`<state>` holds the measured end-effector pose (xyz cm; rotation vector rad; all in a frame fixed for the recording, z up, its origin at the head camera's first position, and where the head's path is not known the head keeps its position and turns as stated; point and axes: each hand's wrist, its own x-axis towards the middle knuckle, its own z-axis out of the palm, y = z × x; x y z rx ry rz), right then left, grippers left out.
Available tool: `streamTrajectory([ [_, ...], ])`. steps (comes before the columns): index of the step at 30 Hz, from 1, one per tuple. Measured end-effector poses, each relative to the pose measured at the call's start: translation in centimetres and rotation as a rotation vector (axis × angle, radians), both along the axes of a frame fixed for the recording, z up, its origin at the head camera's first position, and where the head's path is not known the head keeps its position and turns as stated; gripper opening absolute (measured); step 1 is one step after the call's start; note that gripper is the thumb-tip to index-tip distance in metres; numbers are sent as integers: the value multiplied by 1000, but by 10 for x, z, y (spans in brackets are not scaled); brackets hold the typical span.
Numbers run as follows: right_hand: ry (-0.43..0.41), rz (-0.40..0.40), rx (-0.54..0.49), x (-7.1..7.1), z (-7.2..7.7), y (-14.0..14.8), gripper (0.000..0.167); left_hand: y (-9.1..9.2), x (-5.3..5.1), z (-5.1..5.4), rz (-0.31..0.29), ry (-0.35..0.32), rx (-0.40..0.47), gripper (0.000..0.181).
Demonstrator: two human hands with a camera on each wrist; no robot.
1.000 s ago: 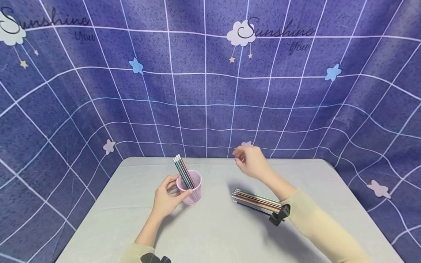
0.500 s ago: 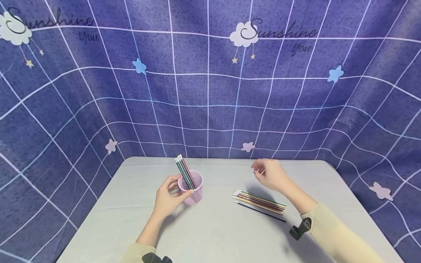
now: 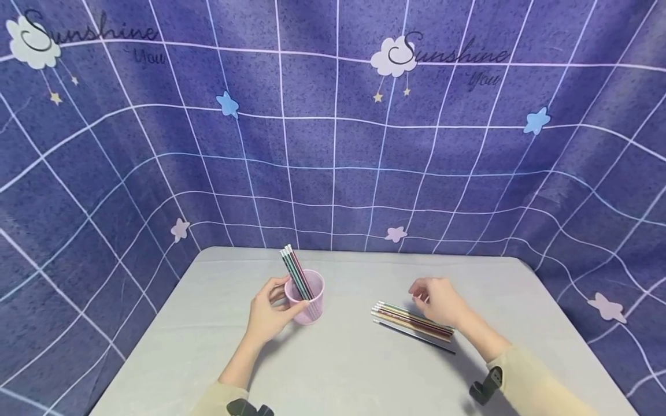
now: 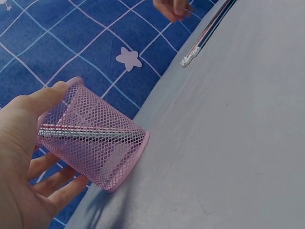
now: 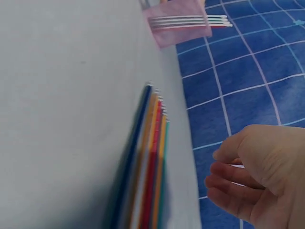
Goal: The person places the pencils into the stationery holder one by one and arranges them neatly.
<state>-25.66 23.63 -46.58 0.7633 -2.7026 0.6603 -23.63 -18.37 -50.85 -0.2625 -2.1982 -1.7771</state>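
Pencils (image 3: 404,318) are lying in a loose bunch on the pale grey bench (image 3: 333,370), right of the middle, their white tips pointing toward a pink mesh cup (image 3: 316,307). Green, yellow and red ones are resting side by side, and one dark pencil (image 3: 414,337) is lying just beside them on the near side. From where I'm standing, the right hand (image 3: 441,303) is hovering over the far side of the bunch, its grip relaxed, the fingers loosely bent and hanging apart from the pencils. Over to the left, the cup is standing upright, and the left hand (image 3: 267,315) is gripping it, thumb pressing on the near rim and fingers curling round the other side. Green and red pencils are leaning inside the cup, white tips sticking out past its rim. Cream sleeves (image 3: 541,384) are covering the forearms, and a small black camera (image 3: 486,387) is sitting at each wrist. Behind the bench, a purple-blue cloth (image 3: 359,144) with grid lines, stars and clouds is hanging.
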Motion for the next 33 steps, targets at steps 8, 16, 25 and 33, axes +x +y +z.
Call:
streamTrajectory([
  [8,-81,-3,28,6,-20,1,10,3,0,-1,-5,4,1,67],
  [16,-73,-3,59,10,-35,0,12,1,0,-2,5,-8,-3,67],
  [25,-21,-5,107,8,-33,-3,11,1,1,0,3,5,3,66],
  [33,-62,-11,93,11,-29,-5,16,1,2,0,4,-2,4,67],
])
